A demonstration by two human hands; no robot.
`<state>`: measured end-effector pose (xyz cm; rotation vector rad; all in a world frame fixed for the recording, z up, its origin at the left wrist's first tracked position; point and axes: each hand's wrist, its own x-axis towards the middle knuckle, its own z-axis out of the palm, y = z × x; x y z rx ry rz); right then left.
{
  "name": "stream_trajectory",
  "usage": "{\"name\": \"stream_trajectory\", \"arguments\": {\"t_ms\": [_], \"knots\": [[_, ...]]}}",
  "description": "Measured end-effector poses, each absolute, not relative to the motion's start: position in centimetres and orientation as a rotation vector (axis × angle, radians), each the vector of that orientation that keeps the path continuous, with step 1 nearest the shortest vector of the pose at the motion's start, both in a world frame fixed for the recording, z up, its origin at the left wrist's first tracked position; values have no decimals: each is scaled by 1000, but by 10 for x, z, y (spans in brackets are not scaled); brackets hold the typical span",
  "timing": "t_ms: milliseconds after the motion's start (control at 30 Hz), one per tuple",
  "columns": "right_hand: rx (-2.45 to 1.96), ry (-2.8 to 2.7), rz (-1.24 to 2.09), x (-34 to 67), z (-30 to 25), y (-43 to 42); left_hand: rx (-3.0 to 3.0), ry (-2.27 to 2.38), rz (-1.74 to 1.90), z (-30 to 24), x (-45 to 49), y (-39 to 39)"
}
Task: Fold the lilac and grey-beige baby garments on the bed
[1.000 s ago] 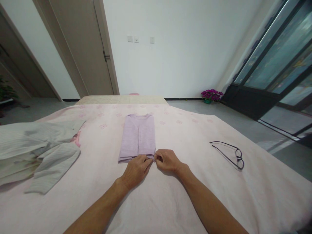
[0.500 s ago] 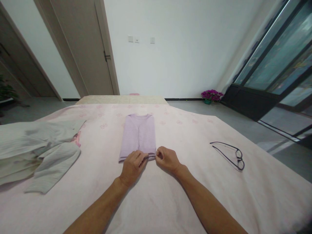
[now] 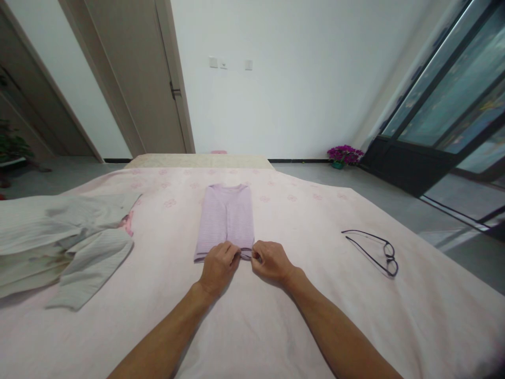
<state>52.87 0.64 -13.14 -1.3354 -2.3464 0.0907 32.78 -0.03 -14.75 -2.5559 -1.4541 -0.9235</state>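
Head-worn view, facing forward and down, above pink cloth (image 3: 300, 316), wall (image 3: 300, 89) beyond

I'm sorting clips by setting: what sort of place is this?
Probably a room in a home: a folded lavender top lies on a pink flowered cover, an indoor door stands beyond, and potted purple flowers sit on the floor.

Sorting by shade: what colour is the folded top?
The folded top is light purple; head view shows it.
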Motion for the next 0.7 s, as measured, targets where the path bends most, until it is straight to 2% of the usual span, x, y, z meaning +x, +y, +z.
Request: {"name": "stream_trajectory", "arguments": {"t_ms": [167, 467, 700], "knots": [[-1418, -2193, 126, 527, -133, 9, -2553, -1438, -880, -147, 329, -1], [-1469, -1927, 386, 521, -132, 12, -2588, -1379, -894, -147, 330, 0], [-1488, -2108, 402, 523, -123, 10, -2550, -1388, -855, -148, 332, 2]]}}
